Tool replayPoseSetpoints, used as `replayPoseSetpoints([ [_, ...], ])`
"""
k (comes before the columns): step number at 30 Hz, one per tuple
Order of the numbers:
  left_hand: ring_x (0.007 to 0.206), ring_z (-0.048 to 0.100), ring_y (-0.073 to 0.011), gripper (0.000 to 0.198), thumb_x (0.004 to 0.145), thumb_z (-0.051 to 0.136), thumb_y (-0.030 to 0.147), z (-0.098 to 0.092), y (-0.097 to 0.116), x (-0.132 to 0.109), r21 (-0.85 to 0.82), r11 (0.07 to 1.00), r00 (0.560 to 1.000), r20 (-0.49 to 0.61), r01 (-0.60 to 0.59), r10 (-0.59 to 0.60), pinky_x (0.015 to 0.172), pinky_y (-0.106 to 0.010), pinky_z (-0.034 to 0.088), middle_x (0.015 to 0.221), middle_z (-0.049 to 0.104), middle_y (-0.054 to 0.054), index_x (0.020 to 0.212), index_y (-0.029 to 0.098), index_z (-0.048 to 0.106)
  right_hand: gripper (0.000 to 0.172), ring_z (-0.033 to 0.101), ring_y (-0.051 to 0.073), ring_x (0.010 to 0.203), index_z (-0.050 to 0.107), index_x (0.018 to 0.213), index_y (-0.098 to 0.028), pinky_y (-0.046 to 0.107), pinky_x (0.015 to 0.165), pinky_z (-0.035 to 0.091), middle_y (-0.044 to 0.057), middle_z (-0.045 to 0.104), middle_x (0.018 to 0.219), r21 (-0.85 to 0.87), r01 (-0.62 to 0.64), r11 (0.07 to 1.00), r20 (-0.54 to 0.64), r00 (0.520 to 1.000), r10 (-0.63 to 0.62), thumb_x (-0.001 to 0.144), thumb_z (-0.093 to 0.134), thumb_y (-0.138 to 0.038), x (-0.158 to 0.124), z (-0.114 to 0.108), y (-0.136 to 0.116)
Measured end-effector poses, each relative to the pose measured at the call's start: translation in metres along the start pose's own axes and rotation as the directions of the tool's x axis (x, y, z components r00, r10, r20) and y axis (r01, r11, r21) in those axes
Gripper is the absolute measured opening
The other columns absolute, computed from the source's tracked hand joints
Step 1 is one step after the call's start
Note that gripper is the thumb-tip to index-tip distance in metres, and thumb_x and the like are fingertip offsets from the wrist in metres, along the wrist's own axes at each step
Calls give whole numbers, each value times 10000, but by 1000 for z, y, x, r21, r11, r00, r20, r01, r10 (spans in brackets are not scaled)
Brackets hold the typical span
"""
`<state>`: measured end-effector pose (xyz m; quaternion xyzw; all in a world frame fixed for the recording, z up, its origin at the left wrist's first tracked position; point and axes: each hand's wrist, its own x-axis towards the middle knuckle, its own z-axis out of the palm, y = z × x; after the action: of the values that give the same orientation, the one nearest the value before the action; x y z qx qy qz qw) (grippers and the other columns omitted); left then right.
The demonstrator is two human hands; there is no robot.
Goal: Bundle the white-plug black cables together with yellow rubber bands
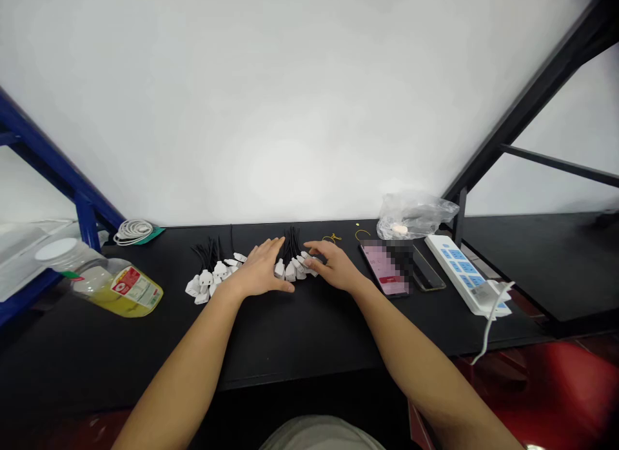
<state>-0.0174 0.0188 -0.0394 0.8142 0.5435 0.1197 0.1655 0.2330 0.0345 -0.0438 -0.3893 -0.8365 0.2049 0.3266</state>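
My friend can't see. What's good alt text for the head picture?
A person's left hand and right hand flank a bunch of black cords with white ends on a black table, another bunch beside the left hand. A jar of yellow liquid is at left; phones and a power strip at right.

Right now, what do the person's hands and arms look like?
The left hand and right hand are bare, without gloves or watches. The left forearm and right forearm show no sleeves. Grey cloth at the bottom edge may be clothing.
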Motion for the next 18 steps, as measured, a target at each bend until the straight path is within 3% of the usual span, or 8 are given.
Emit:
replayPoseSetpoints([
  [2,1512,183,-395,1275,622,748,688,10,-2,3,15,1000,998,63,11,-12,1206,-540,161,1637,211,-213,1593,151,120,401,629,221,1005,624,1306,-208,362,918,466,102,703,1104,-38,67,997,66,996,-64,936,618,-364,0,2,-1],
  [6,1483,282,-374,1197,675,730,662,22,-3,11,30,999,998,64,-12,10,1199,-553,185,1601,305,-224,1583,121,169,331,647,215,941,686,1249,-232,345,864,483,71,735,1018,-41,62,997,50,997,-60,942,624,-340,2,4,2],
  [11,1477,274,-408,1093,652,752,676,17,-2,12,9,1000,1000,-18,-20,20,1182,-646,129,1587,349,-198,1535,183,339,290,658,206,950,712,1213,-241,354,886,501,67,736,1013,-4,42,999,-191,981,-42,947,613,-302,2,0,3],
  [14,1442,354,-379,920,748,676,677,9,4,10,-249,967,987,-157,-59,20,1176,-574,237,1560,400,-192,1482,177,436,300,659,197,980,699,1229,-269,362,902,514,64,725,1066,26,108,994,-321,942,-94,939,629,-301,0,-4,-4],
  [16,1272,558,-323,754,870,547,646,6,13,8,-534,842,972,-228,-75,-58,1064,-484,421,1437,549,-191,1445,163,479,294,658,195,1004,701,1216,-284,361,898,527,65,715,1105,45,204,978,-312,933,-180,928,646,-308,-3,-3,-12],
  [18,994,685,-255,660,914,497,614,4,25,7,-747,661,964,-217,-63,-154,873,-394,528,1230,688,-167,1381,150,535,274,658,194,1000,712,1183,-286,359,890,536,67,715,1110,47,301,953,-247,928,-281,915,665,-310,-6,0,-21],
])
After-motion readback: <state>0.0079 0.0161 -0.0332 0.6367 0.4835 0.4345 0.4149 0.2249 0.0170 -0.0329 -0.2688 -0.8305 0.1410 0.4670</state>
